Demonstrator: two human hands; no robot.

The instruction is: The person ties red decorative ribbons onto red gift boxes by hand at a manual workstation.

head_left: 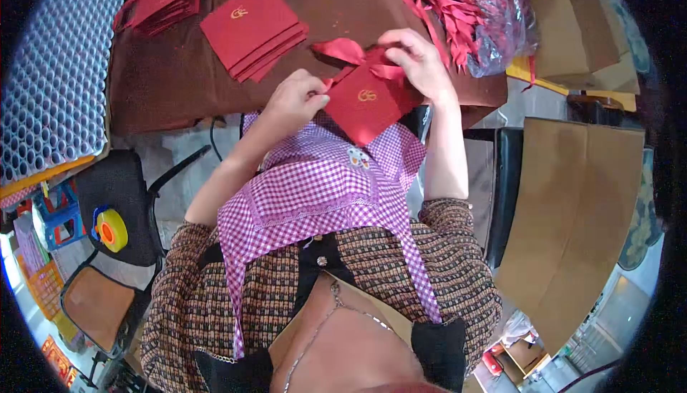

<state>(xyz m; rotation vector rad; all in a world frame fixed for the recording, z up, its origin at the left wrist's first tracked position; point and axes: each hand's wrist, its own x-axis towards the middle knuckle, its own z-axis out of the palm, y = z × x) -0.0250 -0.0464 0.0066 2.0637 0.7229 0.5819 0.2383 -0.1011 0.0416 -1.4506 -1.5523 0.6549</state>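
A red square card with a gold emblem [367,110] hangs at the table's near edge, a glossy red ribbon [342,50] at its top. My left hand [297,98] is closed, its thumb and finger pinching the ribbon at the card's left corner. At the upper right of the card, my right hand [418,64] has its fingers closed on the ribbon beside the card's edge. A stack of similar red cards [250,27] lies left of centre, and another stack [166,3] sits farther left.
Red ribbons [454,17] spill from a clear plastic bag [504,17] at the table's right. The brown tablecloth [164,82] lies under the cards. A tubular honeycomb-like panel [57,57] stands left; cardboard [572,228] and a black chair [118,200] flank me.
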